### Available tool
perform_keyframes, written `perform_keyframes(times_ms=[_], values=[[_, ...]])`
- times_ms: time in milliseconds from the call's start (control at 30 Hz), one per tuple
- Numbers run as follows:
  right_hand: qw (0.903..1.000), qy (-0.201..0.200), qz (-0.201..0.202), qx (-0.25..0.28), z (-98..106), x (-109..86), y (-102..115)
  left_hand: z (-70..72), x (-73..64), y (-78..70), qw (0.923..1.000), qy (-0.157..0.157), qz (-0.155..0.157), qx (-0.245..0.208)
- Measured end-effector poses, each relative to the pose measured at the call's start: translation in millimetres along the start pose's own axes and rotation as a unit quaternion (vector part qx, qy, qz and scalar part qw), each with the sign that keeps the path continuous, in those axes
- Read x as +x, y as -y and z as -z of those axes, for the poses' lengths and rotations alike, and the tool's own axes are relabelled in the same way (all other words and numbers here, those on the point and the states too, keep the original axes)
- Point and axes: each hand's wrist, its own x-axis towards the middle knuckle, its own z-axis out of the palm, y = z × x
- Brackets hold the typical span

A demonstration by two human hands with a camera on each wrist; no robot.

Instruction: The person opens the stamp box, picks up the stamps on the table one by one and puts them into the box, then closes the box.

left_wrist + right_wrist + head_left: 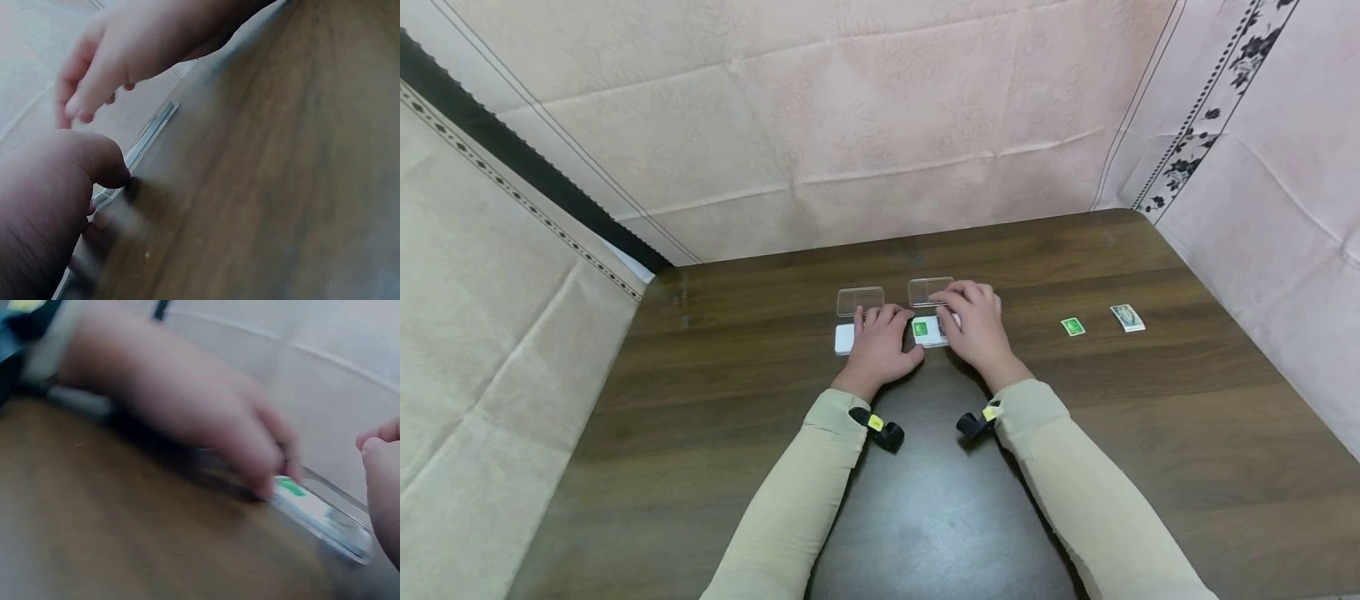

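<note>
A shallow clear case (930,342) with a white inside lies on the table, a small green stamp-like piece (921,329) in its left part. My right hand (976,327) is over the case's right end, fingers bent downward, thumb and forefinger apart; I see nothing held. In the right wrist view, its fingertips are by a green patch (290,486) on the case. My left hand (880,346) lies at the case's left side, fingers spread, its thumb (109,165) at the case's near edge. Partly behind that hand lies a second white-filled case (844,339).
Two clear lids (861,301) (931,292) lie just beyond the cases. To the right on the brown table (700,467) are a small green stamp-like piece (1072,327) and a larger pale printed piece (1127,317). Pale cloth (850,125) hangs behind the far edge.
</note>
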Motion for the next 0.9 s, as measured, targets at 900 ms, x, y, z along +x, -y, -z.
perform_keyframes(times_ms=[900], values=[[0.9888, 0.019, -0.137, 0.056, 42, -15.9, -48, 5.5, -9.2, 5.0, 0.9984, -0.017, -0.023, -0.049]])
